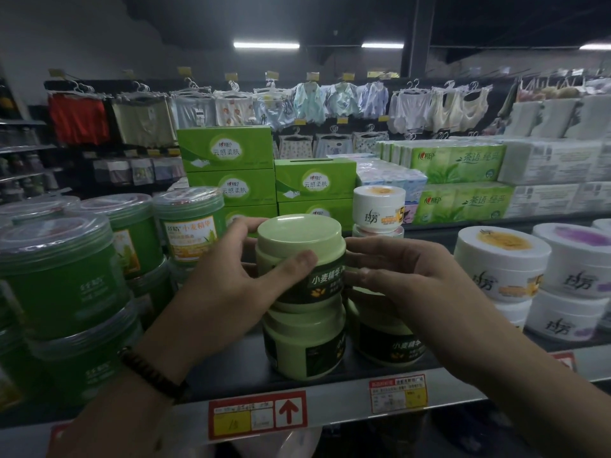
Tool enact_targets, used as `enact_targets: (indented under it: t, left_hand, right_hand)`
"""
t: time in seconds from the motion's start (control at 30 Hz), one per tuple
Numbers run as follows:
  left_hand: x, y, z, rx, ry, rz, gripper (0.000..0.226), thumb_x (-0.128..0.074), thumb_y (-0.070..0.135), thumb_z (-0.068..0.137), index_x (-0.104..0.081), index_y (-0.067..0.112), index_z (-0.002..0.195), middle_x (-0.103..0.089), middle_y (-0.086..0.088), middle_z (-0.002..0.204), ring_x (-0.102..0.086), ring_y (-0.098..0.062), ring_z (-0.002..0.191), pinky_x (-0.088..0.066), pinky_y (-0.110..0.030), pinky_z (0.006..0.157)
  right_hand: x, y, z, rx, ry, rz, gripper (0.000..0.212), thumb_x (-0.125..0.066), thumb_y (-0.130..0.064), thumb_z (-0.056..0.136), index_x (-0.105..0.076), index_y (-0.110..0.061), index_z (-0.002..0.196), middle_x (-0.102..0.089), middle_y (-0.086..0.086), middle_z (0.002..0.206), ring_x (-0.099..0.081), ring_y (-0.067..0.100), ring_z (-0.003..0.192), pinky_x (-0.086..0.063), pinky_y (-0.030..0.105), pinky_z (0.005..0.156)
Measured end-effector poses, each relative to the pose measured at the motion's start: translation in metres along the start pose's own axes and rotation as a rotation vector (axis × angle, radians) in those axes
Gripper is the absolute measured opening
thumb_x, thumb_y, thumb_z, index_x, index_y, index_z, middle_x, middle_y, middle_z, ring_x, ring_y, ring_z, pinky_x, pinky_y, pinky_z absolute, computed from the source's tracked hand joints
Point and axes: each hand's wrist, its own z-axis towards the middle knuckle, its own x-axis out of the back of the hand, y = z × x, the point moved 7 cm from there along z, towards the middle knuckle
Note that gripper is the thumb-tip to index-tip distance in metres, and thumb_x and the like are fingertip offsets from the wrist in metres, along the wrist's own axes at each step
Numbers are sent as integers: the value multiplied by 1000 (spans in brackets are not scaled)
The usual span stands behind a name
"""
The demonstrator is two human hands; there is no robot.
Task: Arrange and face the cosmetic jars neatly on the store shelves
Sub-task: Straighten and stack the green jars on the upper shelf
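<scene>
A pale green jar (299,246) with a dark label sits stacked on a second pale green jar (302,342) on the shelf (231,361). My left hand (231,285) grips the top jar from the left, thumb across its front. My right hand (406,282) touches its right side with curled fingers. Below my right hand, partly hidden, stands another pale green jar (390,345).
Stacked clear-lidded green jars (62,276) fill the left of the shelf. White jars (506,269) are stacked at the right, with more white jars (378,206) behind. Green tissue boxes (228,170) and tissue packs stand beyond. Price tags (258,414) line the shelf edge.
</scene>
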Motion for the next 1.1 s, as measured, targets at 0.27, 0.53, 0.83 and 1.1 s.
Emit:
enact_targets:
  t: [0.27, 0.53, 0.83, 1.1]
  left_hand:
    - [3, 12, 15, 48, 5, 111, 82, -51, 96, 70, -64, 41, 128, -76, 14, 111, -72, -2, 102, -55, -40, 98]
    - [-11, 52, 38, 25, -134, 406, 40, -49, 72, 97, -69, 40, 110, -73, 15, 101, -70, -9, 95, -52, -36, 78]
    - [-58, 79, 92, 23, -438, 826, 49, -42, 63, 105, -73, 32, 124, -76, 5, 100, -69, -14, 92, -56, -41, 99]
    - [-89, 76, 130, 62, -628, 995, 47, -45, 62, 106, -72, 29, 122, -80, 7, 106, -69, -13, 76, -63, -34, 73]
  right_hand:
    - [10, 0, 5, -52, 23, -51, 35, -54, 11, 104, -76, -10, 123, -84, 7, 108, -81, 22, 102, -67, 30, 85]
    - [43, -7, 16, -12, 146, -130, 19, -65, -6, 104, -78, -13, 116, -82, 15, 108, -79, 31, 109, -63, 45, 101]
    - [59, -9, 26, -30, 193, -147, 26, -57, -27, 109, -81, -16, 104, -81, 12, 111, -75, 27, 113, -53, 56, 112]
    - [65, 1, 36, -89, 169, -179, 34, -56, -44, 108, -80, -21, 105, -77, 12, 121, -71, 28, 119, -48, 53, 116]
